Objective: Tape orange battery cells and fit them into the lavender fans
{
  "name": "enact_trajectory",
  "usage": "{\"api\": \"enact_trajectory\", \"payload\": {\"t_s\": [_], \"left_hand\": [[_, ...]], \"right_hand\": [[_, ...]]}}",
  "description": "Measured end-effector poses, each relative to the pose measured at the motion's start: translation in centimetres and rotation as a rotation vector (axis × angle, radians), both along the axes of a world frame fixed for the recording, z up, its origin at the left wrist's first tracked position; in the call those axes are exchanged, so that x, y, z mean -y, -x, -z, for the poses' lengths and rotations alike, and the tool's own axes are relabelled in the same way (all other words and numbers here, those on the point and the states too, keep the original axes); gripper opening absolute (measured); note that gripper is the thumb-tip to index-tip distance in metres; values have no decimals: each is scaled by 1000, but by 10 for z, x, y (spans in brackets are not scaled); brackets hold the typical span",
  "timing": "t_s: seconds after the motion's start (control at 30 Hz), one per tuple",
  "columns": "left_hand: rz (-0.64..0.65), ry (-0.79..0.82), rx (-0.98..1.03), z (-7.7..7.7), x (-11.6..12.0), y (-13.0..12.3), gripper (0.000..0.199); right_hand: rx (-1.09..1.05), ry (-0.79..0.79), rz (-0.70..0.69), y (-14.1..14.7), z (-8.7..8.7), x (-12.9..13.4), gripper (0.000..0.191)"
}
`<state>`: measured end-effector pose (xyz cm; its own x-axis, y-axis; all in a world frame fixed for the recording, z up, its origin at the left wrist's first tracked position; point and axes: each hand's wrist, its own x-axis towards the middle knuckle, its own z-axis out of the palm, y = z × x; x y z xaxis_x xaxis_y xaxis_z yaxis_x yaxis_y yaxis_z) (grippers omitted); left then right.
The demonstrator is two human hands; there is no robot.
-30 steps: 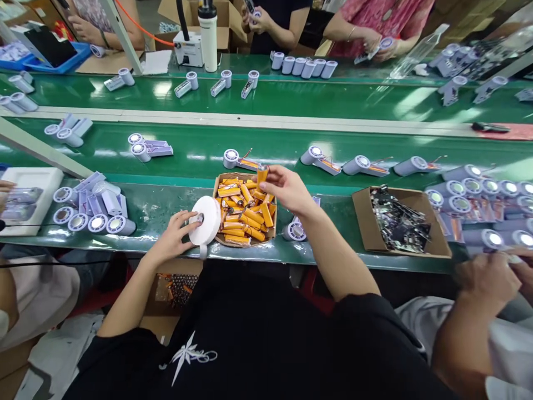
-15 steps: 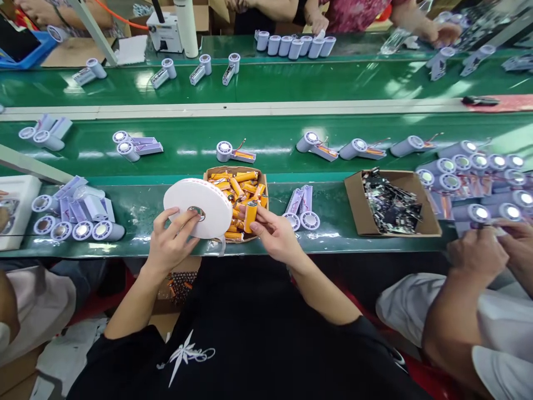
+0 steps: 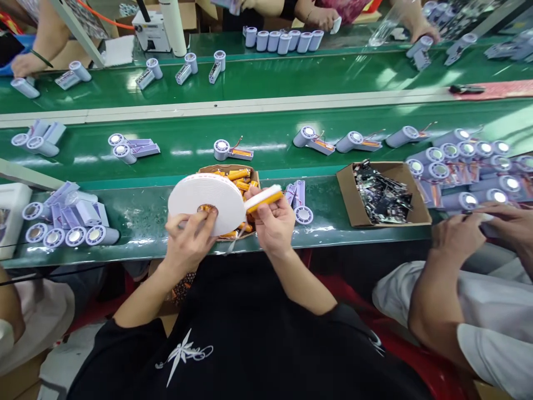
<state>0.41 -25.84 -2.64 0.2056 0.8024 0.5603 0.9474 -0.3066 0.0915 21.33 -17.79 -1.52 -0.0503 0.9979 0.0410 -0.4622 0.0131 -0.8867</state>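
Observation:
My left hand [image 3: 189, 239] holds a large roll of white tape [image 3: 200, 191], its fingers curled at the core hole. In my right hand [image 3: 275, 230] is an orange cylindrical battery [image 3: 268, 200], tilted and pinched between thumb and fingers. A white strip [image 3: 263, 194] lies along the battery's upper side, close to the roll's right edge. Behind and below both hands stands a cardboard box [image 3: 227, 166] of orange batteries [image 3: 239, 174], partly hidden by the roll. A loose tape end [image 3: 236, 239] hangs under the roll.
Lilac fan housings lie in a pile [image 3: 79, 214] at left, and a pair [image 3: 303, 214] sits right of my hand. A box [image 3: 347, 194] of circuit boards stands further right. More housings lie on the green belt [image 3: 179, 133]. A co-worker's hands [image 3: 458, 239] work at right.
My right hand has lifted the battery from over the box and turned it from upright to slanted; a white strip now shows on it. The roll has shifted slightly right.

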Motion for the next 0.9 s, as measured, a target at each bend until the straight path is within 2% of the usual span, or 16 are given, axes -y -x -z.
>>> {"api": "enact_trajectory", "payload": {"t_s": [0.07, 0.1, 0.17, 0.27, 0.37, 0.43, 0.53, 0.63, 0.73, 0.8, 0.87, 0.9], "left_hand": [[-23, -37, 54, 10, 1, -24, 70], [-28, -46, 90, 12, 3, -34, 71], [-8, -34, 161, 11, 12, -44, 74], [35, 8, 208, -4, 31, -31, 79], [-7, 29, 186, -16, 43, -3, 77], [-23, 94, 165, -15, 46, 7, 72], [-11, 151, 143, -2, 44, -3, 66], [1, 59, 154, 8, 41, -22, 70], [17, 1, 175, 9, 41, -31, 78], [66, 44, 161, 8, 46, -30, 81], [214, 161, 121, 8, 55, -26, 79], [297, 226, 100, 9, 59, -20, 78]], "right_hand": [[-101, 35, 164, 14, 5, 2, 61], [-107, 53, 180, 16, 7, 2, 63], [-58, 76, 104, 4, 5, -1, 65], [23, 23, -3, -36, -7, -5, 61], [60, -48, 49, -61, -11, -5, 55], [73, -38, 59, -55, -8, -1, 52], [32, 6, 55, -24, -1, 13, 53], [-18, 35, 42, 5, 6, 24, 58], [-39, 60, 47, 14, 10, 25, 58], [-20, 54, 5, 5, 8, 15, 58], [-1, -15, 6, -15, 0, -5, 55], [-3, -80, 61, -29, -6, -17, 53]]}}
